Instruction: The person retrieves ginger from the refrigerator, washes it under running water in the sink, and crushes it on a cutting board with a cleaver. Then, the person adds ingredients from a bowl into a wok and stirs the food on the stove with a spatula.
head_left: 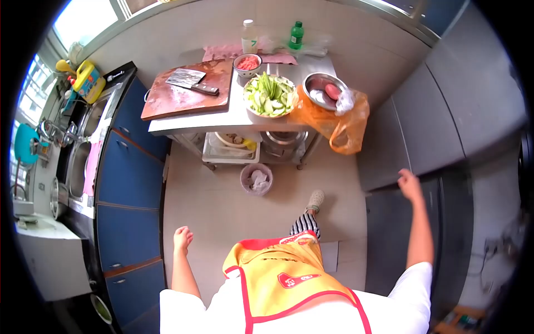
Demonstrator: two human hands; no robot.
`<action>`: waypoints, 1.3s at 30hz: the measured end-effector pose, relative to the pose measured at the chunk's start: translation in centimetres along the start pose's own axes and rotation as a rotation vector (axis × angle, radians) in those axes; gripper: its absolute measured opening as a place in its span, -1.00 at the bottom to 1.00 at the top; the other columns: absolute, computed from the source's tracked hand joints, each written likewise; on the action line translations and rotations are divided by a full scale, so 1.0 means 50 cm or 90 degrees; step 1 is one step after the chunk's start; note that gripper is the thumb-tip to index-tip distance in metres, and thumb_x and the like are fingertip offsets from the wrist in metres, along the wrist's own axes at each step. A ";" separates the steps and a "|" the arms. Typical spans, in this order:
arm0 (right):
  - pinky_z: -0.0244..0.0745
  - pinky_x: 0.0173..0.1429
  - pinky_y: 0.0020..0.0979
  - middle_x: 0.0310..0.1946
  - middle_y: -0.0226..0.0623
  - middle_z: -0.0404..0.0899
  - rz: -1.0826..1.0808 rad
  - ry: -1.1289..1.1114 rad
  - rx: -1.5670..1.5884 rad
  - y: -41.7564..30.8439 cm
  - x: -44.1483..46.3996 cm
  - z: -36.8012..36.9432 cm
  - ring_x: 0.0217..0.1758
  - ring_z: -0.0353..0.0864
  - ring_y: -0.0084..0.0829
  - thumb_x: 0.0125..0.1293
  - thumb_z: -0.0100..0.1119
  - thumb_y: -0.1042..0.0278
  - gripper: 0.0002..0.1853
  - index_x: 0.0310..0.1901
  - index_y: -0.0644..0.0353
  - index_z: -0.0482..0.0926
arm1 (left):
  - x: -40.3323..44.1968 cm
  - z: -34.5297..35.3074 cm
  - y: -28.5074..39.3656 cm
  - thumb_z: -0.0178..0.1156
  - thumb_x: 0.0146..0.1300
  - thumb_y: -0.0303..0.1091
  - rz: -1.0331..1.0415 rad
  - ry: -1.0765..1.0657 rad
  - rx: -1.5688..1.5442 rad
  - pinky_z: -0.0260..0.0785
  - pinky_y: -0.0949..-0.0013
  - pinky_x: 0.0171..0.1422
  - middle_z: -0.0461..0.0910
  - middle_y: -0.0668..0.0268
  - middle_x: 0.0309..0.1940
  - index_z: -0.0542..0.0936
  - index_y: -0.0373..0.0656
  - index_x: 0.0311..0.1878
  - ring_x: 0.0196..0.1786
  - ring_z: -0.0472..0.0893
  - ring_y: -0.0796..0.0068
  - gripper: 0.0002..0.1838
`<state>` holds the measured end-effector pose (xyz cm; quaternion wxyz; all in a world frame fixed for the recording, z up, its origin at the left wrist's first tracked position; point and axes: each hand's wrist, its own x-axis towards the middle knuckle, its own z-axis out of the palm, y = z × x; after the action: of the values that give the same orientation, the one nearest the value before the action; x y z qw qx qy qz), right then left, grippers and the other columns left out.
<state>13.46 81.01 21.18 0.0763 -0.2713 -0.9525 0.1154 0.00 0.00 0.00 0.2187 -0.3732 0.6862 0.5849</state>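
My left hand (182,239) hangs over the floor, fingers loosely curled and apart, holding nothing I can see. Out to the right, my right hand (409,183) is raised near the grey cabinets, its fingers partly curled; whether anything is in them is too small to tell. Both are away from the metal table (189,123). On it a cleaver (192,82) lies on a wooden board (214,106). Beside the board are a bowl of red chopped food (247,63), a plate of sliced green vegetable (270,96) and a metal bowl (316,83) with a reddish item, next to an orange bag (347,133).
A waste bin (256,179) stands on the floor before the table. Blue cabinets (130,172) with sinks line the left; grey cabinets (411,122) line the right. Two bottles stand at the table's back. One foot (315,201) shows ahead of the apron.
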 end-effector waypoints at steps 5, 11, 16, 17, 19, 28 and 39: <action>0.43 -0.02 -0.20 -0.18 -0.05 0.54 -0.118 0.124 -0.111 0.173 0.630 -0.064 -0.12 0.54 -0.09 0.20 -0.03 0.43 -0.67 0.03 0.19 0.46 | -0.050 0.296 -0.010 0.08 0.24 -0.30 -0.063 0.161 -0.088 0.45 0.44 -0.33 0.49 0.32 -0.23 0.44 -0.14 -0.01 -0.32 0.53 0.48 -0.73; 0.34 0.14 -0.17 0.02 -0.29 0.45 -0.118 0.180 -0.515 0.127 1.027 -0.225 0.18 0.36 -0.26 0.20 -0.03 0.41 -0.66 0.05 0.06 0.44 | -0.226 0.555 0.041 0.10 0.22 -0.30 -0.230 0.061 0.039 0.49 0.36 -0.25 0.48 0.30 -0.22 0.43 -0.16 -0.02 -0.25 0.56 0.38 -0.72; -0.03 0.40 -0.15 0.02 -0.34 0.46 -0.170 0.272 -0.778 0.237 1.226 -0.269 0.24 0.29 -0.37 0.29 -0.19 0.32 -0.70 -0.02 0.05 0.50 | -0.271 0.600 0.084 0.12 0.20 -0.33 -0.187 0.151 -0.042 0.47 0.38 -0.22 0.45 0.26 -0.18 0.40 -0.15 -0.01 -0.24 0.54 0.35 -0.70; -0.13 0.43 -0.14 -0.01 -0.35 0.48 -0.114 0.213 -0.833 0.257 1.244 -0.275 0.22 0.31 -0.37 0.29 -0.19 0.30 -0.71 -0.08 0.05 0.54 | -0.275 0.608 0.087 0.11 0.21 -0.32 -0.178 0.171 -0.036 0.47 0.41 -0.22 0.46 0.25 -0.17 0.40 -0.14 -0.01 -0.25 0.54 0.36 -0.71; -0.21 0.45 -0.12 -0.07 -0.36 0.53 -0.063 0.138 -0.890 0.271 1.267 -0.284 0.17 0.34 -0.37 0.29 -0.17 0.26 -0.71 -0.19 0.03 0.61 | -0.300 0.646 0.114 0.07 0.22 -0.31 -0.173 0.199 -0.045 0.48 0.38 -0.17 0.48 0.29 -0.20 0.42 -0.16 0.00 -0.21 0.56 0.37 -0.71; 0.04 0.29 -0.23 -0.18 -0.36 0.59 -0.064 0.129 -0.921 0.366 1.356 -0.248 0.06 0.41 -0.35 0.27 -0.14 0.27 -0.71 -0.27 0.02 0.66 | -0.301 0.707 0.134 0.09 0.23 -0.30 -0.188 0.137 0.002 0.48 0.40 -0.20 0.48 0.29 -0.18 0.43 -0.17 0.01 -0.21 0.57 0.38 -0.69; 0.09 0.32 -0.22 -0.40 -0.28 0.57 -0.374 0.309 -0.636 -0.087 1.067 -0.199 -0.13 0.50 -0.32 0.17 -0.05 0.33 -0.78 -0.46 0.11 0.61 | -0.246 0.731 0.437 0.09 0.27 -0.31 0.066 -0.098 0.025 0.43 0.53 -0.23 0.55 0.33 -0.29 0.51 -0.24 -0.17 -0.34 0.53 0.58 -0.80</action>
<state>-31.49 107.70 36.29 0.1826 -0.0195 -0.8818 -0.4344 -14.06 39.27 14.97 0.2477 -0.2866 0.6972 0.6087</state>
